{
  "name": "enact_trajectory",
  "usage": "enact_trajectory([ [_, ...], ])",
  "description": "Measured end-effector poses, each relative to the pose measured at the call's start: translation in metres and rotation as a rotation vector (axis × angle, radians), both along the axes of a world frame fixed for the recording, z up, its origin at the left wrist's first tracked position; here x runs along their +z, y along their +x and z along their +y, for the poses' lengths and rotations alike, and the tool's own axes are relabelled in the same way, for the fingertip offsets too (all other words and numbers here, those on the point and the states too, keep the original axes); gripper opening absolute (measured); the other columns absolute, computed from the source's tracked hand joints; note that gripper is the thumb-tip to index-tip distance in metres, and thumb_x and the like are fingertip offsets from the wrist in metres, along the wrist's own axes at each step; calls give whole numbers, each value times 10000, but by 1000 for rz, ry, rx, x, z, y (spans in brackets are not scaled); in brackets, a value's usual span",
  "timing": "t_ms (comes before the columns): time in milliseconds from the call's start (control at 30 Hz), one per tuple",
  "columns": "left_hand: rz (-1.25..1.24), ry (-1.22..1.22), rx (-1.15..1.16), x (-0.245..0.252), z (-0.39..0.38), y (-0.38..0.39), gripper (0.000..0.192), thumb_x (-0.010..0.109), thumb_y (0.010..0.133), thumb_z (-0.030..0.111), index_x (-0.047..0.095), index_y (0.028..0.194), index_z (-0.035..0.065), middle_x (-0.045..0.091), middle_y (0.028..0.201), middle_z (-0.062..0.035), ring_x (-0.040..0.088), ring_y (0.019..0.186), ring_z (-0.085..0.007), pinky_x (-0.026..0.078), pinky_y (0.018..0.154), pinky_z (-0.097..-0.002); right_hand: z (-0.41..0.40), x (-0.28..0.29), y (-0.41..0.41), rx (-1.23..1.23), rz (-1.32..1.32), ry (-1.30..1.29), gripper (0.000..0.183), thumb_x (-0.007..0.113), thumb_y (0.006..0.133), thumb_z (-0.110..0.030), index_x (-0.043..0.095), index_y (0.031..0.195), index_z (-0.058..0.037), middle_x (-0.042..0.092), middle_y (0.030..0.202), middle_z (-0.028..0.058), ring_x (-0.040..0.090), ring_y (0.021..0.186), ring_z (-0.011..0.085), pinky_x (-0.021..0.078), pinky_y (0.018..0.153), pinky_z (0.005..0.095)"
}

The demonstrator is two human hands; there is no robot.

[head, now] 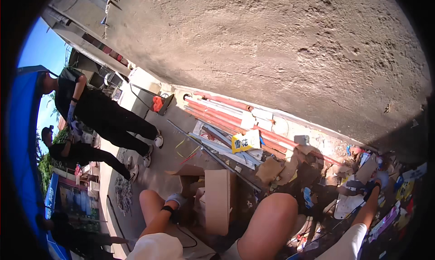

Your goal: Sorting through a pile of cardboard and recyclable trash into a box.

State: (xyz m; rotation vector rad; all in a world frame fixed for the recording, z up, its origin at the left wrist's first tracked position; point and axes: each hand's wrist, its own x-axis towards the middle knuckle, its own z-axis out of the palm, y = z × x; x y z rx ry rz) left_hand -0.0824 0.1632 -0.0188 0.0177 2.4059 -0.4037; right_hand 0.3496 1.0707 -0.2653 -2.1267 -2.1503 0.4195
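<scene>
An open cardboard box point(217, 199) with raised flaps stands on the ground between my bent knees. My left hand point(176, 199), in a light work glove, is at the box's left side; its fingers are partly hidden, and whether they grip the edge cannot be told. Inside the box are pieces of cardboard in shadow. Far to the right, my gloved right hand point(382, 178) reaches down into scattered litter along the wall. Beneath and beside it lie a piece of cardboard point(367, 168) and a white flat panel point(348, 205). What its fingers touch is unclear.
Red and white pipes point(224, 115) lie along the rough wall point(272, 49). A yellow-and-white printed bag point(246, 141) rests on them, near a long metal rod point(217, 158). A long-handled dustpan point(166, 104) stands beyond. Several people, including one person in black point(102, 103), are at left.
</scene>
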Motion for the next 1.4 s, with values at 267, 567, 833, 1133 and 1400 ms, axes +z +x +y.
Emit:
enact_trajectory([
  [267,173,191,128,28,-36,14,489,498,757,444,619,992,32,569,1049,-201,535,1007,-341,428,854,-395,-43,42,-57,130,-55,-79,527,651,660,-443,589,965,-18,622,941,155,606,833,285,486,680,385],
  [567,99,251,52,-43,-91,12,400,498,763,337,616,1018,53,556,1110,-169,537,1030,-325,427,860,-392,-80,183,-118,289,101,222,554,698,614,-441,605,886,32,608,891,229,602,830,333,464,707,409],
  [833,202,375,165,-66,-100,24,423,498,754,345,600,1062,72,538,1154,-149,512,1076,-311,409,887,-397,-230,361,-183,506,170,352,401,710,594,-309,601,754,42,606,787,234,590,776,368,470,686,413],
  [1133,84,521,273,-45,-124,25,617,512,715,520,574,1083,29,541,1141,-164,509,1078,-305,411,901,-368,-393,471,-336,853,92,436,511,650,641,-457,632,830,18,610,864,234,595,838,357,471,733,404],
  [1400,69,671,362,-51,-100,48,584,440,774,516,576,1089,44,528,1158,-165,496,1085,-329,388,920,-409,-526,487,-393,1084,203,118,523,648,642,-470,622,815,24,624,816,204,612,790,312,480,696,359],
])
